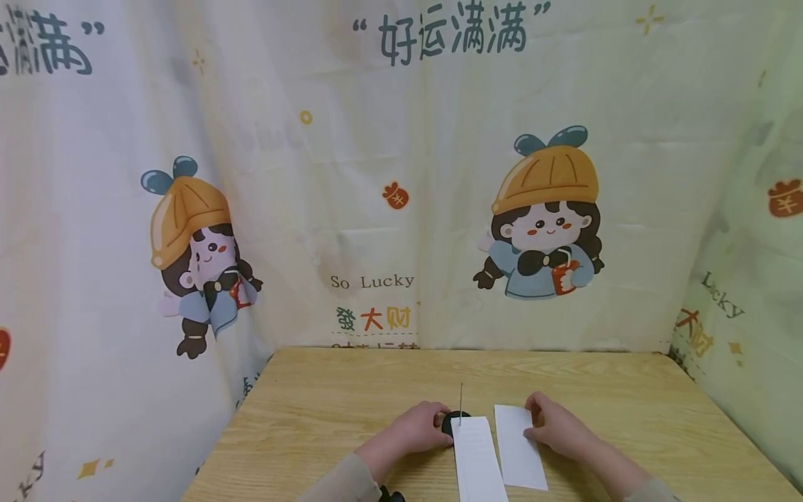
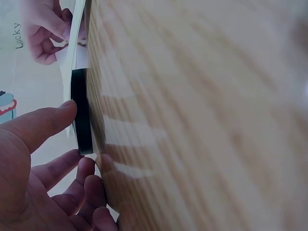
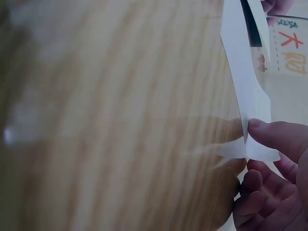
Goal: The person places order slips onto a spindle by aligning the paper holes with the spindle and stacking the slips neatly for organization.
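A bill spike stands on the table, with a thin upright metal needle [image 1: 461, 399] and a round black base [image 2: 83, 113]. My left hand [image 1: 422, 427] grips the base's left edge, its thumb on the top and fingers curled at the side. Long white paper strips [image 1: 479, 460] lie over the base, their far end at the needle; how many are stacked I cannot tell. To their right, my right hand [image 1: 555, 427] pinches the right edge of a loose white paper slip [image 1: 519, 446] between thumb and fingers. In the right wrist view this slip [image 3: 245, 82] bends up slightly from the tabletop.
The light wood table [image 1: 326, 390] reaches back to a printed curtain [image 1: 452, 209] with cartoon figures. A small black object [image 1: 392, 496] shows beside the left sleeve at the bottom edge. The needle's bare tip points upward between the hands.
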### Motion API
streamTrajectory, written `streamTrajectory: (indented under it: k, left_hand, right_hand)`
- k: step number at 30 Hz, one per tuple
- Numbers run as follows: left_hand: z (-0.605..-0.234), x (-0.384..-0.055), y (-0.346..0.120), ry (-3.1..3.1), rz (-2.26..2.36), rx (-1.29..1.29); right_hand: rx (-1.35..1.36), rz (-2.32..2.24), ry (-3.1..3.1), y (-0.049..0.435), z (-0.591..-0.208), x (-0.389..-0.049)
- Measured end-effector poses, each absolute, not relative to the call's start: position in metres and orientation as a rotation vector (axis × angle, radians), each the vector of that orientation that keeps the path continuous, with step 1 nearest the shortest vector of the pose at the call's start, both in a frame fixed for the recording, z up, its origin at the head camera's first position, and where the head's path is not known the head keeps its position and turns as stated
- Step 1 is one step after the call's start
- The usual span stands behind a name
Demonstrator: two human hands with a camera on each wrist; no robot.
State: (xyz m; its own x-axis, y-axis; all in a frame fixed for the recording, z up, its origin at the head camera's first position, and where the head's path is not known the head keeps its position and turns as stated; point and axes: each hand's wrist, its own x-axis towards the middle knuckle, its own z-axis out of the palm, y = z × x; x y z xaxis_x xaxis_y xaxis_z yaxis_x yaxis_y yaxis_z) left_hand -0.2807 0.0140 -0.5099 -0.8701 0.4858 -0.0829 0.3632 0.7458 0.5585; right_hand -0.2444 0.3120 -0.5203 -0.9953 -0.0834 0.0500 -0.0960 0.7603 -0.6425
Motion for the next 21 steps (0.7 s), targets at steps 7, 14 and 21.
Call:
streamTrajectory:
  k: [7,14,21]
  left_hand:
    - [-0.514,-0.282,0.015,2.709,0.819,0.669]
    - [-0.512,-0.283,0.016,2.730,0.813,0.665]
    - [-0.509,-0.283,0.017,2.723,0.816,0.643]
  right_hand:
    - [0.265,1.178,-2.885,0.317,-0.523,-0.242]
    - [0.316,1.309,-2.782,0.323,-0.526,-0.243]
    - [0.277,1.426,-2.748,0.324,-0.520,-0.248]
